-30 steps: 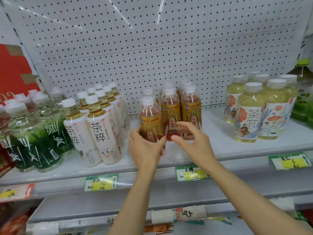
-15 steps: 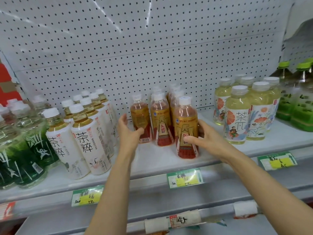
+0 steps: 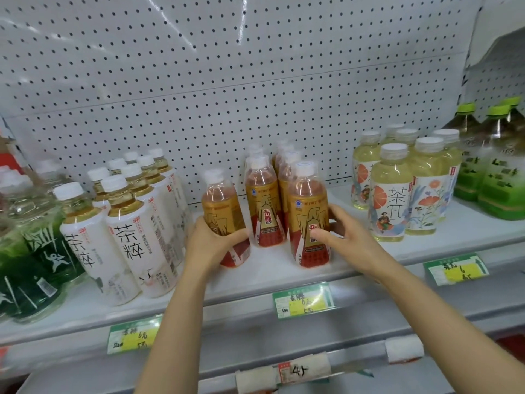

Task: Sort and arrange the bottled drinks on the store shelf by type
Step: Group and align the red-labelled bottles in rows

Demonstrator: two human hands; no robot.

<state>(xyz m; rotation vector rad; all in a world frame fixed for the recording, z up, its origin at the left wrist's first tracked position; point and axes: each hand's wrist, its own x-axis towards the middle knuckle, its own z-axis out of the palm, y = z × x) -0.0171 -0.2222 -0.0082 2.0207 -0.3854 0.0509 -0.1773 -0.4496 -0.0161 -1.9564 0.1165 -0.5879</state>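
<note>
The left hand (image 3: 211, 245) grips a gold-and-red bottle (image 3: 223, 220), tilted a bit to the left, at the front of the white shelf (image 3: 267, 275). The right hand (image 3: 345, 237) holds another gold-and-red bottle (image 3: 308, 211), upright, thumb in front & fingers behind. Between them, a bit further back, stands a third bottle (image 3: 262, 206) w/ more of the same type in rows behind it. Left of this group: white-label tea bottles (image 3: 136, 231) and green-label bottles (image 3: 34, 251). On the right side: pale yellow tea bottles (image 3: 393, 194), then big green-cap bottles (image 3: 494, 166). A price tag (image 3: 302, 300) hangs on the shelf edge, below the hands.
</note>
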